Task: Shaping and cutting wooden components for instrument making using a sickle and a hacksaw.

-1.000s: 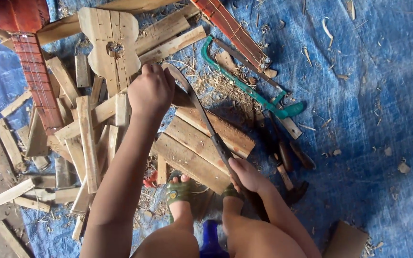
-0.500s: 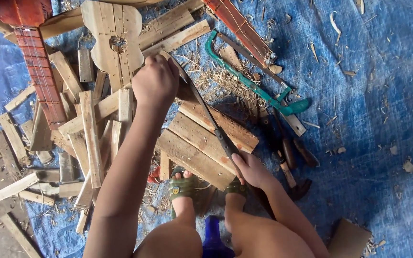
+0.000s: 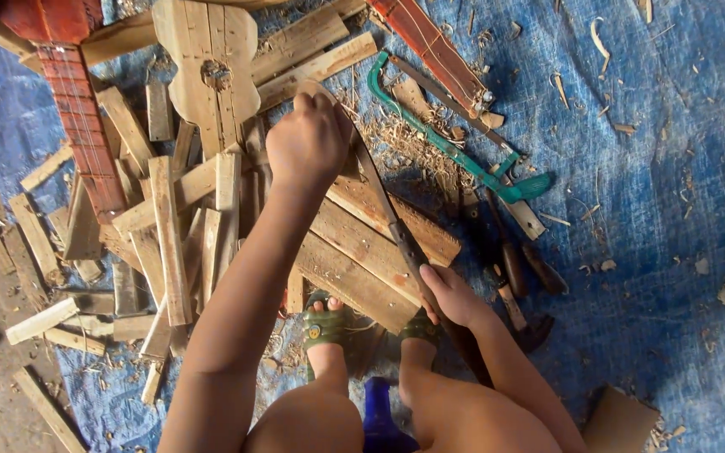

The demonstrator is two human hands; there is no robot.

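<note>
the long blade (image 3: pixel 383 205) runs slantwise over stacked planks (image 3: pixel 362 243), its far end under the left hand (image 3: pixel 308 143), whose fingers curl shut on a small wood piece (image 3: pixel 316 88) at the tip. the right hand (image 3: pixel 451 295) wraps closed around the handle end, near the sandalled feet (image 3: pixel 329 327). left of it scrap slats (image 3: pixel 169 226) crowd close — right lies a green saw (image 3: pixel 455 147), then open blue tarp (image 3: pixel 673 210).
</note>
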